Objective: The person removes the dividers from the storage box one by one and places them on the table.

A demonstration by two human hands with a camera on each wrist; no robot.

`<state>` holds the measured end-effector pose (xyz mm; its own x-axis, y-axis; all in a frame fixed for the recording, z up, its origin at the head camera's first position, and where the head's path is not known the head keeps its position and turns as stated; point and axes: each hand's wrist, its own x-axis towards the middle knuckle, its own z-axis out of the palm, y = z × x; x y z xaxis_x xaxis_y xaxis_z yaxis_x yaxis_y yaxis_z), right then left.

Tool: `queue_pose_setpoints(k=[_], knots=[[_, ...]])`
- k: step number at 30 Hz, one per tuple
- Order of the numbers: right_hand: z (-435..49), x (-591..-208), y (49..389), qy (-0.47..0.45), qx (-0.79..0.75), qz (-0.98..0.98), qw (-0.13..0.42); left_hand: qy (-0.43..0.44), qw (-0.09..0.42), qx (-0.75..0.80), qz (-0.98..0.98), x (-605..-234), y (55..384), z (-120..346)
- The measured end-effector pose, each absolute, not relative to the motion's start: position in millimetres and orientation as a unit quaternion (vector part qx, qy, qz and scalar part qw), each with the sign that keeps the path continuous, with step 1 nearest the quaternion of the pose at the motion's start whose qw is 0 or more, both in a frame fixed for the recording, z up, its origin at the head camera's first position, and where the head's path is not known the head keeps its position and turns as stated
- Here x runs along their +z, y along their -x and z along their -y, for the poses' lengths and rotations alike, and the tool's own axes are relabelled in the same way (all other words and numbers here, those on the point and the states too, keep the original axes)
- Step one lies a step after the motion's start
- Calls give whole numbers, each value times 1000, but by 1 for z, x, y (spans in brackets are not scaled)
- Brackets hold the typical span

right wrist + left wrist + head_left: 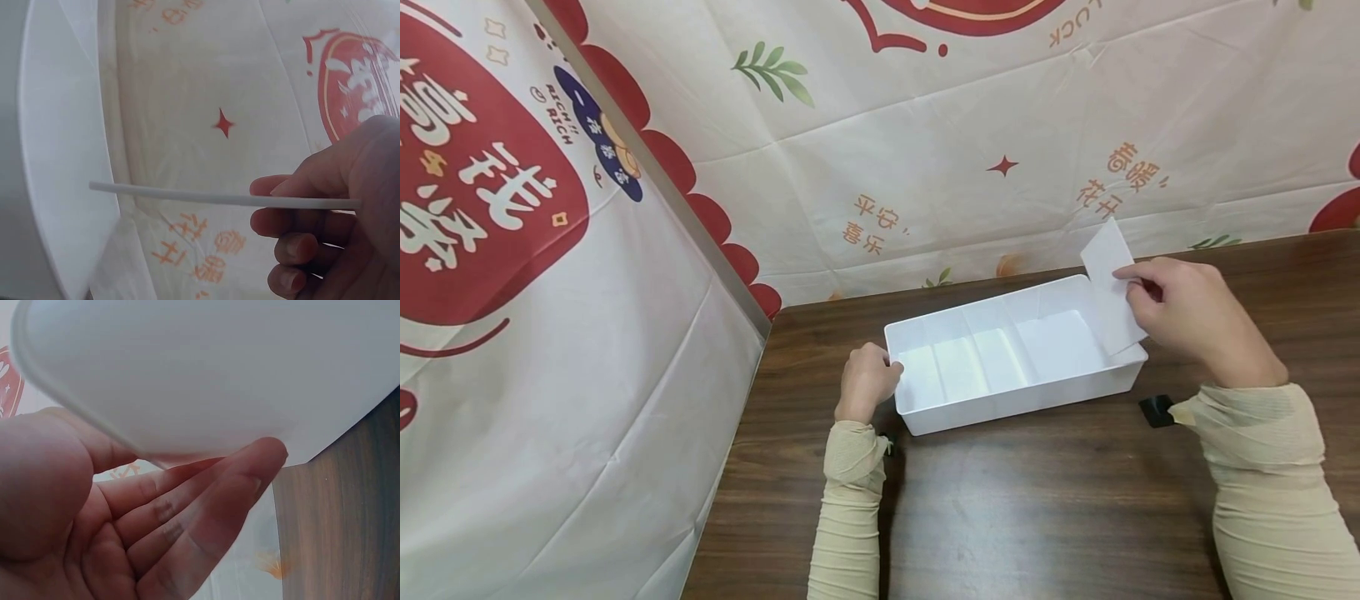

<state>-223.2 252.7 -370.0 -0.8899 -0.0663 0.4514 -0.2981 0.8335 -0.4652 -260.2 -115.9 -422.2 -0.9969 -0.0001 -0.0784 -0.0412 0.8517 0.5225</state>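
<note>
— Pale patterned cloth [925, 125] hangs behind a dark wood-grain tabletop [1000, 517]. What rests on it?

— One long, white, open-topped plastic box [1022, 400], slightly slanted, with crosswise lines showing inside.

— Why does the left hand [868, 379] hold its near-left end?

— Probably to steady it: thumb and fingers are clamped over the end wall, one finger lying flat against the outer face.

— And the right hand [1180, 304]?

— Its thumb and fingers pinch a thin, white, rectangular panel [1108, 292] by its right-hand side, likely so the lower edge stays unobstructed.

— Where does the panel lie relative to that grip?

— Mostly to the left of the fingertips, tilted, its lower end over the box's right end. Whether it touches the box floor, nobody can tell from these views.
</note>
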Motion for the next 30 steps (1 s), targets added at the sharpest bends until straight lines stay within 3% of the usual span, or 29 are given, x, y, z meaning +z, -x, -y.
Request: queue_pose_setpoints(k=[16,30], knots=[[-289,-367,216,-46,302,920,244,7,41,266,-963,-422,261,118],[-322,-382,229,-43,236,951,196,6,44,275,-961,-423,261,117]])
